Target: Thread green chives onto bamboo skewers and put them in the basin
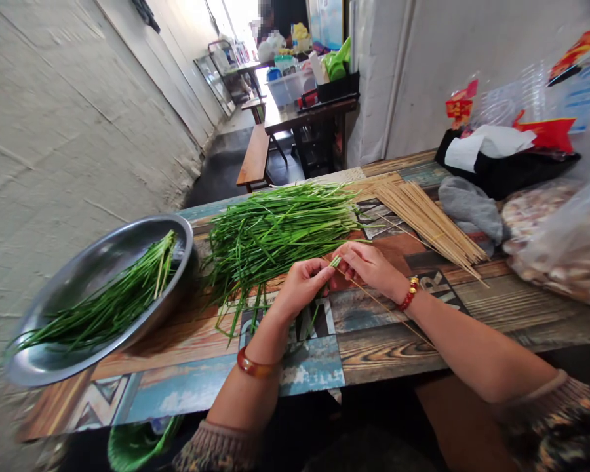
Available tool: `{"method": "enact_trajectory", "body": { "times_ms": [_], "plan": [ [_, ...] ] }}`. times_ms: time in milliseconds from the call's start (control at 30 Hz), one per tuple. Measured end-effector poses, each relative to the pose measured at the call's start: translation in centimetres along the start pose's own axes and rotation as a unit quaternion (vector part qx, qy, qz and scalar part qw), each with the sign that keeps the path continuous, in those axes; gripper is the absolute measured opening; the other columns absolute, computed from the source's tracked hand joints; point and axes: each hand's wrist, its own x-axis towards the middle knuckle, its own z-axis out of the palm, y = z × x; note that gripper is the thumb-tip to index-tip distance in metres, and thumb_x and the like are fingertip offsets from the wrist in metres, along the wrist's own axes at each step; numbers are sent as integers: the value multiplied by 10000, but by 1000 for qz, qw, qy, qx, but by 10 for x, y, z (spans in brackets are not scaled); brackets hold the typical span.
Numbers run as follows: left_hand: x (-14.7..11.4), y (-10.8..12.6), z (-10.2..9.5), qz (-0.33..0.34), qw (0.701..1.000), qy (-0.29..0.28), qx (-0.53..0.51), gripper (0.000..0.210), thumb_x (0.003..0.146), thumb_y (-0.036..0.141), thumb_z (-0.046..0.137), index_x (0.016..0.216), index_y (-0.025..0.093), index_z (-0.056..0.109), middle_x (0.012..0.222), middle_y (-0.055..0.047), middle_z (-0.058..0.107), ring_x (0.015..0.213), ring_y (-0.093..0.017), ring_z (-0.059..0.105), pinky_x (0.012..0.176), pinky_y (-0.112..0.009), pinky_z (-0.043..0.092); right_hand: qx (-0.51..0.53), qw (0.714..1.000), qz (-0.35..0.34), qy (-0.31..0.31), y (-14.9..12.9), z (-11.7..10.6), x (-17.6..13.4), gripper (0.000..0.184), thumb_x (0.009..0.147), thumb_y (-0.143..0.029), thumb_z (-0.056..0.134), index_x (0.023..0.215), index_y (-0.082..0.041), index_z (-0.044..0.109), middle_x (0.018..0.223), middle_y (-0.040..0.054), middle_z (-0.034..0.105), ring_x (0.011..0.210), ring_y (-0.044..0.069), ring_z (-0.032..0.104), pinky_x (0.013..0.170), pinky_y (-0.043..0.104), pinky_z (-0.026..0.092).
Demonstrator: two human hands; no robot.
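Observation:
My left hand (301, 287) is closed around a small folded bunch of garlic chives (335, 261), its pale cut ends showing between finger and thumb. Close beside it, my right hand (371, 267) pinches at a thin bamboo skewer (396, 314), which slants back toward me under the right wrist. The fingers partly hide where skewer and bunch meet, so I cannot tell whether it pierces them. Beyond both hands lies a large heap of green chives (280, 223). A spread of bamboo skewers (430, 226) rests to the right of it.
A steel basin (105, 265) holding more chives (113, 295) stands at the left on the patterned table (187, 387). On the right are a clear bag of pale pieces (565, 242), a grey plastic bag (472, 206) and a black bag (501, 167). Another table (341, 108) and a bench (254, 157) stand beyond.

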Motion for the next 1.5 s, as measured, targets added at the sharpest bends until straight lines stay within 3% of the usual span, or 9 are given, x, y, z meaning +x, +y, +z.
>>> {"method": "enact_trajectory", "body": {
  "times_ms": [100,333,600,833,933,1033,1133,1300,1500],
  "plan": [
    [1,0,-3,17,999,7,37,326,885,378,502,797,120,681,717,-37,673,610,-113,576,593,-214,452,3,999,7,-35,3,0,1,327,833,-465,562,933,-154,569,680,-16,587,490,88,549,452,207,429],
    [6,-14,-17,54,963,204,169,290,874,301,522,1028,129,699,900,-86,734,746,-165,661,710,-274,509,14,999,43,-4,-2,-19,5,166,775,-299,604,853,-161,556,621,-29,603,459,78,552,453,198,440],
    [17,-26,-12,123,931,111,326,210,832,158,569,980,181,715,932,-62,703,851,-165,634,786,-276,484,31,997,61,-47,-3,-23,4,232,763,-369,633,826,-164,545,593,-32,592,454,77,540,442,199,422],
    [14,-24,-6,116,861,114,482,137,818,162,562,784,173,694,818,-69,621,809,-186,565,749,-306,450,32,997,59,-33,-2,-16,4,291,769,-400,633,895,-142,586,620,-28,586,460,71,528,458,207,435],
    [13,-22,-9,134,872,150,446,120,789,123,559,723,168,648,847,-69,625,832,-180,558,781,-313,443,30,998,48,-25,-6,-16,2,296,768,-414,632,876,-142,586,648,-18,596,462,74,538,455,210,434],
    [11,-17,-13,157,912,206,320,88,773,104,551,749,164,610,879,-57,647,850,-162,574,808,-304,449,10,999,30,5,-10,-13,-2,280,798,-413,598,886,-148,586,655,-11,604,467,81,545,454,210,430],
    [7,-11,-14,125,946,240,180,64,800,151,532,776,156,592,768,-21,641,711,-122,573,695,-247,456,-34,999,9,40,-13,-5,-7,233,829,-383,559,893,-162,595,611,-22,581,447,86,524,429,205,403],
    [3,-4,-9,79,968,234,43,176,796,254,590,899,139,674,750,-23,675,679,-123,602,644,-222,468,-120,991,-33,53,-15,8,-13,178,850,-332,536,872,-182,629,575,-24,561,452,97,486,441,224,370],
    [3,-4,-2,71,974,215,28,210,783,308,631,845,126,714,761,-46,696,656,-126,597,606,-218,474,-150,985,-66,63,-16,11,-13,213,860,-332,537,917,-179,673,772,40,685,611,135,568,559,253,424]
  ]
}}
